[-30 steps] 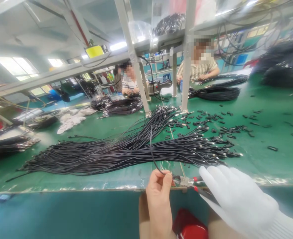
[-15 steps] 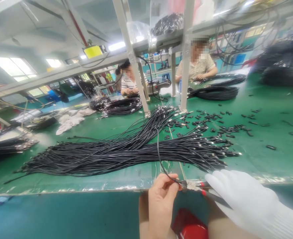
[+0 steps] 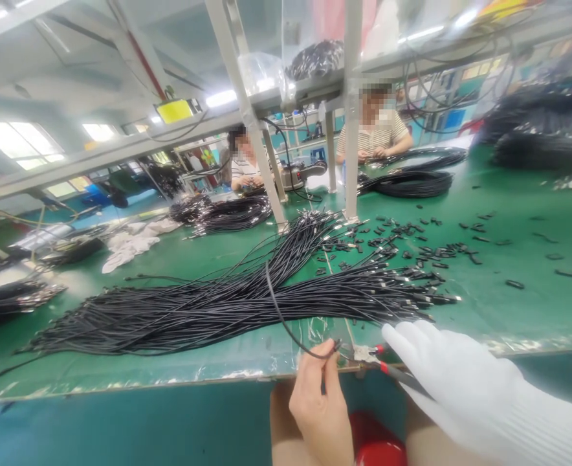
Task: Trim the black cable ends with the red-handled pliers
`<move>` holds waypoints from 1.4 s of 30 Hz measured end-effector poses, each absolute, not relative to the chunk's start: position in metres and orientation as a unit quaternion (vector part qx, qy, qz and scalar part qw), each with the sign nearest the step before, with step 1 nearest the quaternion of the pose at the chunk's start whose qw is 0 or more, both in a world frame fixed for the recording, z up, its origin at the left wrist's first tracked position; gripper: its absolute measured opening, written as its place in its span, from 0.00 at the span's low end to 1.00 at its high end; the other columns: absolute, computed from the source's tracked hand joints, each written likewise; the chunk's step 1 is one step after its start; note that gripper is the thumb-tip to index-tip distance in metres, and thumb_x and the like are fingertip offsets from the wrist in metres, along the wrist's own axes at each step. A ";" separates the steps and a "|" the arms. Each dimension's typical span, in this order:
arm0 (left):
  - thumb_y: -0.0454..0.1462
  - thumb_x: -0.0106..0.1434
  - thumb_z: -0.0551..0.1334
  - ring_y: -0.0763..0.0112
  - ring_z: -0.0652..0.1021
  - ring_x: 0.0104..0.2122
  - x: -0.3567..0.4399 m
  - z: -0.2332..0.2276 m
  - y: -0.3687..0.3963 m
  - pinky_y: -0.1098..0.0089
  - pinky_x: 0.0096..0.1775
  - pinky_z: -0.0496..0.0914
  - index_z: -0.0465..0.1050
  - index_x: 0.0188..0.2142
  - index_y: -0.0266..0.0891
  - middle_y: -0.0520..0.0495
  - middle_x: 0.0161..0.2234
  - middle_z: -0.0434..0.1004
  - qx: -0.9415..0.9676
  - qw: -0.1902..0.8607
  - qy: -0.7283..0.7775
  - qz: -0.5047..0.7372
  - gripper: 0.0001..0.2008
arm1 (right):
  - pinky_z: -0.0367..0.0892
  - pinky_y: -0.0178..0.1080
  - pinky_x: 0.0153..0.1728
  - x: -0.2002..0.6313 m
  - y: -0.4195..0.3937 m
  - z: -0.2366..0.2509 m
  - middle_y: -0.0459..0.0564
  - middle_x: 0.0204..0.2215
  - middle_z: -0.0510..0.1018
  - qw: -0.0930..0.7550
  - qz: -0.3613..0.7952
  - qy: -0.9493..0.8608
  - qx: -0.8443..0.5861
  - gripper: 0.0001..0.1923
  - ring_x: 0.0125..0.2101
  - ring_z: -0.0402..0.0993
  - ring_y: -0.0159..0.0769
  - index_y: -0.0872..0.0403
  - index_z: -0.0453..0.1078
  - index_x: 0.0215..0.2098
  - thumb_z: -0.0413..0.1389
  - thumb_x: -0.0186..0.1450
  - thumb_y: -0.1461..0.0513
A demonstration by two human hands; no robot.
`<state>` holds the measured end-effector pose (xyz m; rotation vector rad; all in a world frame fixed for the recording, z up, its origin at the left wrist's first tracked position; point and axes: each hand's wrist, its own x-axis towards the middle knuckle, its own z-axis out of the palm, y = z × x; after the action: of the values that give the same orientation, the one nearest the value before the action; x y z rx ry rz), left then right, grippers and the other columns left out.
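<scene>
Bright but soft view over my bench [image 3: 533, 304].
Windows [image 3: 19, 144] and a ceiling tube [image 3: 221, 98] light it; front edge [image 3: 247, 374] glares, my gloved right hand [image 3: 455, 372] nearly washes out, far-right black piles [image 3: 543, 149] smear.

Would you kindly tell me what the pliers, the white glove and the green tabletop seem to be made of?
Pliers: head likely steel, being silvery; red-and-dark handles, perhaps plastic-coated.
White glove: probably knitted fabric, matt, with a ribbed cuff.
Green tabletop: possibly plastic or rubber sheeting, smooth and glossy, showing reflections.
</scene>
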<state>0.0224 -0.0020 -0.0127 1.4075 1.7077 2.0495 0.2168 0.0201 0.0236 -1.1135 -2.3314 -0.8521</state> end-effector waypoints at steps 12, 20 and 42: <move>0.26 0.70 0.62 0.68 0.86 0.35 0.016 -0.014 0.006 0.73 0.46 0.78 0.80 0.43 0.32 0.41 0.35 0.87 0.630 -0.258 0.510 0.526 0.07 | 0.66 0.41 0.23 0.196 0.002 0.021 0.60 0.34 0.82 0.209 -0.357 -0.775 -0.478 0.20 0.23 0.75 0.44 0.59 0.70 0.49 0.50 0.58 0.70; 0.25 0.70 0.62 0.68 0.86 0.35 0.017 -0.011 0.008 0.73 0.47 0.76 0.80 0.43 0.31 0.40 0.34 0.87 0.628 -0.252 0.509 0.532 0.08 | 0.58 0.37 0.24 0.198 0.004 0.020 0.52 0.29 0.79 0.156 -0.297 -0.798 -0.501 0.14 0.26 0.73 0.40 0.51 0.71 0.35 0.56 0.53 0.73; 0.54 0.59 0.72 0.70 0.80 0.27 0.008 0.011 -0.008 0.72 0.33 0.76 0.81 0.32 0.40 0.47 0.30 0.84 0.306 0.419 0.534 0.667 0.19 | 0.59 0.42 0.29 0.218 0.006 0.022 0.46 0.29 0.78 0.292 -0.256 -0.816 -0.428 0.13 0.25 0.70 0.39 0.48 0.66 0.44 0.39 0.74 0.62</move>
<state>0.0082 -0.0080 0.0109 0.7683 1.3386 1.6738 0.2177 0.0063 0.0223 -1.1395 -2.1749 -0.6817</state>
